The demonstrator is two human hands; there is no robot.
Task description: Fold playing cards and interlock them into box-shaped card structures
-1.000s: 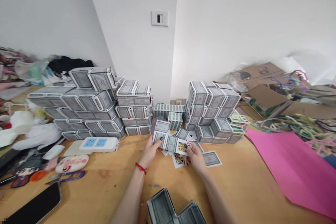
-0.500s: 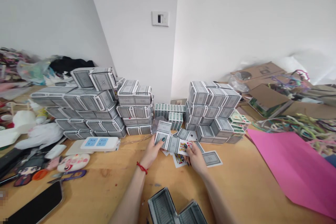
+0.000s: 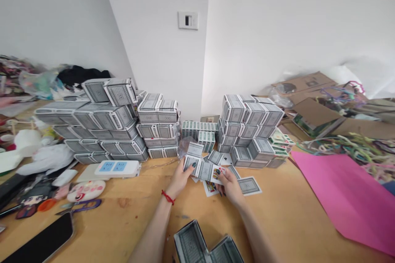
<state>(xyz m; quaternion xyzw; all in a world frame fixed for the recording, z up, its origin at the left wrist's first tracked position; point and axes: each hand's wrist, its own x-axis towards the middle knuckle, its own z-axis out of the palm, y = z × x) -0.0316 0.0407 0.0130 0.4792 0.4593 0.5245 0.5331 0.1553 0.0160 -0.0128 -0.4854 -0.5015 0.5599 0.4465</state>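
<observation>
In the head view, my left hand (image 3: pixel 180 177) is closed on grey-backed playing cards (image 3: pixel 190 162), thumb on top. One card (image 3: pixel 195 149) juts up from them and another (image 3: pixel 205 170) reaches toward my right hand (image 3: pixel 231 185). That hand pinches a face-up court card (image 3: pixel 215 174) at the right end of the row; whether these cards are joined I cannot tell. Below and behind lie loose cards, among them a face-up one (image 3: pixel 211 188) and a face-down one (image 3: pixel 249 185). Close to me stand open boxes folded from cards (image 3: pixel 191 238).
Stacked card boxes rise at the left (image 3: pixel 105 117), centre-left (image 3: pixel 158 129) and right (image 3: pixel 247 125). Small green-white packs (image 3: pixel 206 140) stand between them. A power strip (image 3: pixel 117 168), scissors (image 3: pixel 83 205) and a phone (image 3: pixel 41 238) lie left; pink paper (image 3: pixel 345 197) lies right.
My left hand and its cards have shifted very slightly to the right. My right hand keeps nearly the same place and grip.
</observation>
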